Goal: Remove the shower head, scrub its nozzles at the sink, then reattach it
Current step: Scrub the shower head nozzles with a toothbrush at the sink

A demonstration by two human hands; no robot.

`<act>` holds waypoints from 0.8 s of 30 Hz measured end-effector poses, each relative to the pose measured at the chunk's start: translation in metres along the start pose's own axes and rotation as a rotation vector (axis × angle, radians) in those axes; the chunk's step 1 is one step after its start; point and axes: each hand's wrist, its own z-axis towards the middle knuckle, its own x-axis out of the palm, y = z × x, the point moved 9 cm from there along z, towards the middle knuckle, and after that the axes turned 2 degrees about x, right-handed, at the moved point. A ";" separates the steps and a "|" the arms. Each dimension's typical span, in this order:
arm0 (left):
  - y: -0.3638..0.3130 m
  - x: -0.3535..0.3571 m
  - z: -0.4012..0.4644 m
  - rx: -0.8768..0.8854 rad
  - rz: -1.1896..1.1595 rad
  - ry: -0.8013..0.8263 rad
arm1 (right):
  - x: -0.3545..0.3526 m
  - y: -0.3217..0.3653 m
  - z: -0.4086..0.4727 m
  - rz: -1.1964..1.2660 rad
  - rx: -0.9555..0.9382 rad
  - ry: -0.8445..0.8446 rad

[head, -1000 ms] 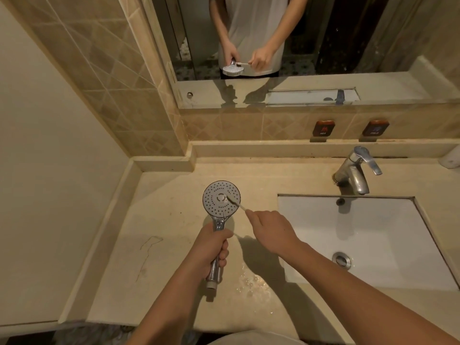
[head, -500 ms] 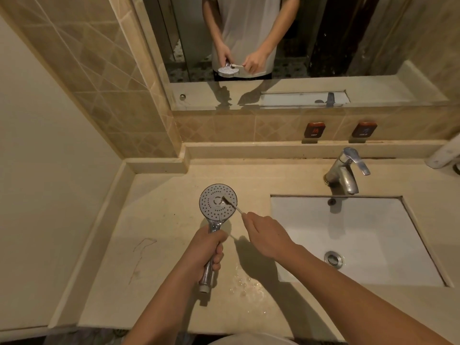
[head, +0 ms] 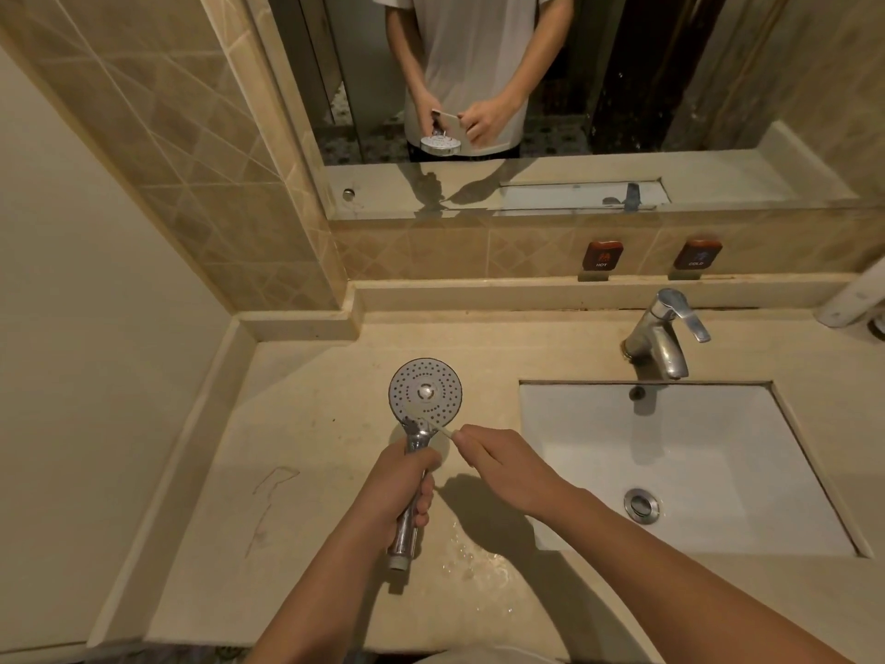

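1. The left hand (head: 400,486) is closed tight around the shiny handle of the shower head (head: 425,393).
2. The shower head is held up over the counter (head: 306,424), to the left of the sink (head: 670,462). Its round face with the little holes points up.
3. The right hand (head: 503,464) is pinched shut on a small toothbrush (head: 433,425).
4. The brush end touches the bottom edge of the round face, near the neck.
5. Water drops (head: 471,560) sit on the counter below the hands.
6. The tap (head: 663,333) stands behind the sink.
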 end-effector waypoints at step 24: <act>0.002 -0.012 0.005 -0.008 -0.016 -0.050 | -0.025 0.016 0.015 -0.486 -0.047 -0.275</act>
